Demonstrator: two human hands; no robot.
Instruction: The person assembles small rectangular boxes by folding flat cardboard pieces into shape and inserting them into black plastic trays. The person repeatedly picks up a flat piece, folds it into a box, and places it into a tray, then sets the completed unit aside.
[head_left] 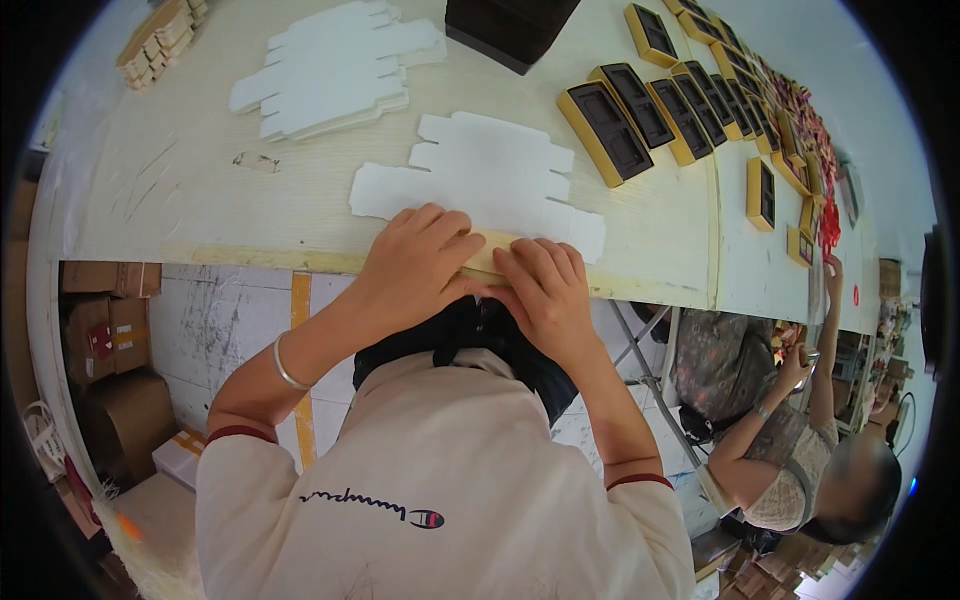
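A flat white die-cut box blank (pixel 490 165) with notched side flaps lies at the near edge of the table. Both hands pinch its near edge, where a gold-coloured strip (pixel 488 254) of it is turned up. My left hand (pixel 418 258) grips that strip from the left, fingers curled over it and thumb below. From the right, my right hand (pixel 545 290) holds the same strip, fingertips on top. The two thumbs almost meet under the edge. What lies beneath the fingers is hidden.
Beyond lie a stack of white blanks (pixel 330 70) and a dark brown block-shaped stack (pixel 510 30). Gold boxes with dark inserts (pixel 606 130) crowd the right. Folded pieces (pixel 160 45) sit far left. A person (pixel 770 465) works at the right; cartons (pixel 130 325) stand below left.
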